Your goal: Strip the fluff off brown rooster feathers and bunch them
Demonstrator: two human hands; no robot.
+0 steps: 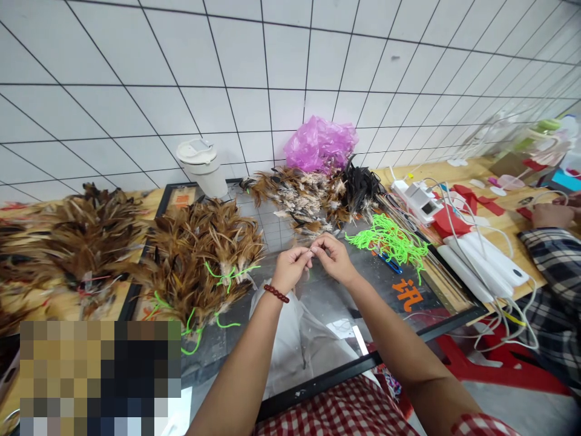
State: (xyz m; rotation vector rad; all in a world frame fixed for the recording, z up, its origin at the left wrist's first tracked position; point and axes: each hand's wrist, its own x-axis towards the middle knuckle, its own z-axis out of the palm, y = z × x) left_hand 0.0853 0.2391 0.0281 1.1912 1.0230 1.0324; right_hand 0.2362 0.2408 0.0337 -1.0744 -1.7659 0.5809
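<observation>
Left hand (290,266) and right hand (334,257) meet front-right of the cup (205,172), fingertips pinched, likely for fine control; I cannot tell what, if anything, each grip holds. Feathers (195,239) lie just in front of the cup, green string (388,237) farther right, presumably for easy reach.

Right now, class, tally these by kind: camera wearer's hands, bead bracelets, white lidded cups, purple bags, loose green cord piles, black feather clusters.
Wearer's left hand and right hand: 2
Bead bracelet: 1
White lidded cup: 1
Purple bag: 1
Loose green cord pile: 1
Black feather cluster: 1
Total: 7
</observation>
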